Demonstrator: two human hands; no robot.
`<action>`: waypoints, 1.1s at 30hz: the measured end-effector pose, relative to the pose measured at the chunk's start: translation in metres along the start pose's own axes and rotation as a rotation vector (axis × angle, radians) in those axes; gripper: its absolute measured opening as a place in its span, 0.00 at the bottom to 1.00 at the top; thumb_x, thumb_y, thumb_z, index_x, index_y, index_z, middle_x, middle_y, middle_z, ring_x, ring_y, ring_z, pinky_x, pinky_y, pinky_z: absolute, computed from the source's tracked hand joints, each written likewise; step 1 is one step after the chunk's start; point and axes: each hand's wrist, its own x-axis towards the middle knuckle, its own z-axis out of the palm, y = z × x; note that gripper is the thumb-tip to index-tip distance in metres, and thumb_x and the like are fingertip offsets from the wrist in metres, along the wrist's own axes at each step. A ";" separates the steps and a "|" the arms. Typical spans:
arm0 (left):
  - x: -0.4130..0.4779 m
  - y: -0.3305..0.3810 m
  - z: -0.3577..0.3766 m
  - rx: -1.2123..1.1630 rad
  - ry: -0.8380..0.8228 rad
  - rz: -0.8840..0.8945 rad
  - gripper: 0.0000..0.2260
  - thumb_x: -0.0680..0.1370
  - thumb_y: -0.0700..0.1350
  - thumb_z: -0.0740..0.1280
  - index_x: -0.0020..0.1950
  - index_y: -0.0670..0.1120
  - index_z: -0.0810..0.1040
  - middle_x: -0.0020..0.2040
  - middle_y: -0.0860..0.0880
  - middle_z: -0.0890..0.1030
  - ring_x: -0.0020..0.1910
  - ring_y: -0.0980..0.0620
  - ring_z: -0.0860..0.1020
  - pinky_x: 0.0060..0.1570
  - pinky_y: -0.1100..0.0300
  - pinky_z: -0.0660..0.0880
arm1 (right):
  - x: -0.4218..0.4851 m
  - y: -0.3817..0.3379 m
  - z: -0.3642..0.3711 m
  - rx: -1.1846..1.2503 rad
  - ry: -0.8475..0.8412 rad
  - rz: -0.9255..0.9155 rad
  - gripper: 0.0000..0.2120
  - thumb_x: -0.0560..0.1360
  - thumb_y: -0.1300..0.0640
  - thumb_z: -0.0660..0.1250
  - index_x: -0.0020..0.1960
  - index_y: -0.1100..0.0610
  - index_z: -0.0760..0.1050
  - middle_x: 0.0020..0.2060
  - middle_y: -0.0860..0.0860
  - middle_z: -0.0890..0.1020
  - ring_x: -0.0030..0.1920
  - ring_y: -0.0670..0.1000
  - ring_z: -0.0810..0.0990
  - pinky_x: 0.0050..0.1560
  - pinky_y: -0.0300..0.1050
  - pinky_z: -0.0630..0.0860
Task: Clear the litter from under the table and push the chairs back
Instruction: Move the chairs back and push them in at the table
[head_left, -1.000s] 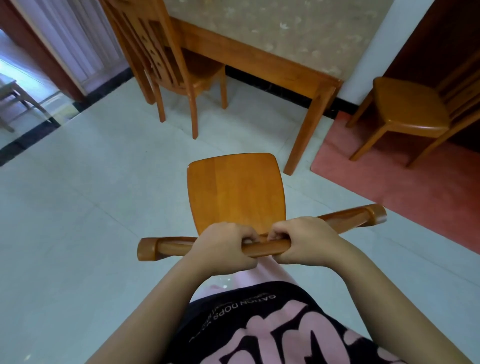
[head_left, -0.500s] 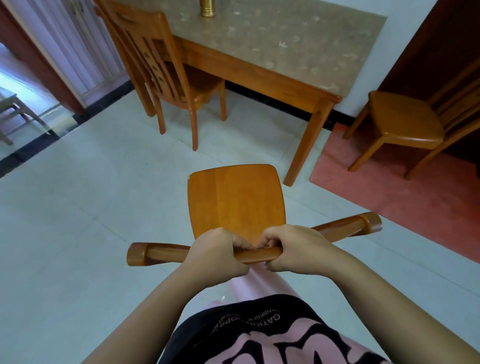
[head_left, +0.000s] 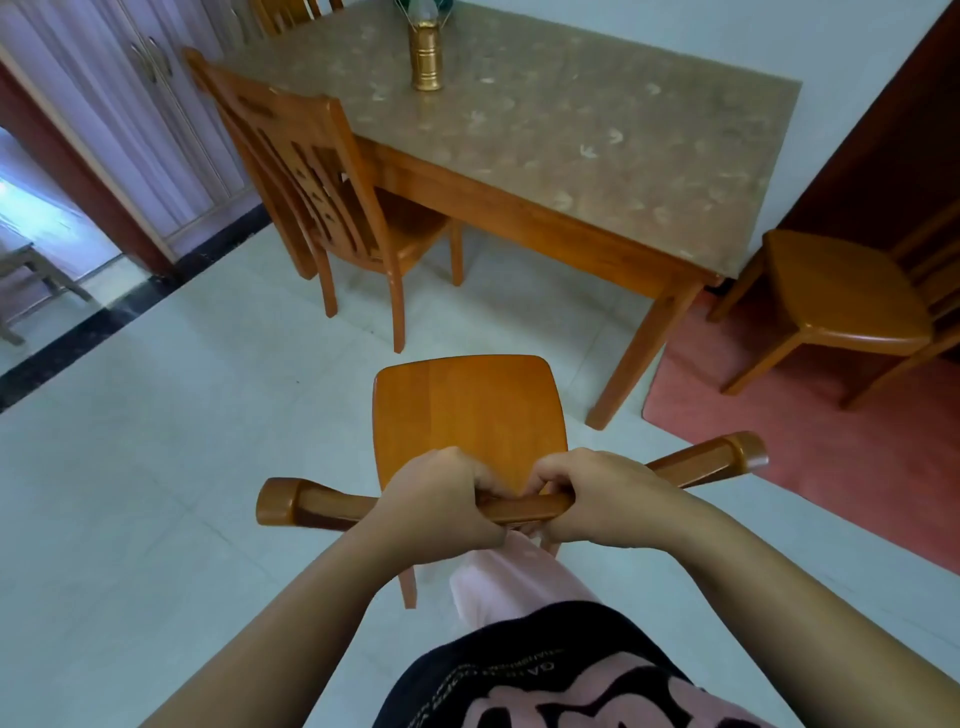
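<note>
A wooden chair (head_left: 467, 410) stands right in front of me on the pale tile floor, its seat facing the table (head_left: 571, 156). My left hand (head_left: 441, 504) and my right hand (head_left: 597, 499) both grip its top rail side by side near the middle. The table has a wooden frame and a mottled brown top; its near right leg is just beyond the seat's front right corner. A second chair (head_left: 332, 192) is partly tucked under the table's left end. No litter shows on the visible floor under the table.
A third chair (head_left: 852, 296) stands on a red mat (head_left: 831, 441) to the right of the table. A gold vase (head_left: 427, 57) is on the tabletop. Pale cabinet doors (head_left: 130, 114) and a doorway lie to the left. Another chair back shows behind the table.
The view has tilted up, and more of the tabletop and the vase now show. The held chair sits lower in the view, closer to the table. Both hands keep their grip.
</note>
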 end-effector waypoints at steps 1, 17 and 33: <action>0.011 -0.001 -0.009 0.008 -0.008 0.008 0.09 0.71 0.50 0.70 0.50 0.53 0.83 0.38 0.52 0.83 0.37 0.51 0.77 0.35 0.61 0.73 | 0.009 0.001 -0.010 0.006 -0.002 0.004 0.07 0.67 0.49 0.70 0.38 0.40 0.72 0.35 0.42 0.76 0.32 0.43 0.73 0.28 0.36 0.63; 0.091 -0.033 -0.082 0.045 -0.061 0.082 0.10 0.71 0.49 0.71 0.51 0.54 0.83 0.38 0.55 0.82 0.36 0.55 0.77 0.35 0.63 0.72 | 0.086 -0.009 -0.065 0.041 0.043 0.064 0.10 0.68 0.51 0.70 0.34 0.41 0.69 0.33 0.44 0.73 0.35 0.45 0.72 0.33 0.41 0.66; 0.155 -0.078 -0.143 0.135 -0.154 0.185 0.10 0.72 0.47 0.70 0.52 0.52 0.82 0.40 0.55 0.80 0.39 0.55 0.75 0.38 0.65 0.72 | 0.155 -0.026 -0.082 0.208 0.169 0.145 0.06 0.68 0.57 0.71 0.43 0.49 0.77 0.40 0.49 0.77 0.38 0.49 0.76 0.34 0.45 0.70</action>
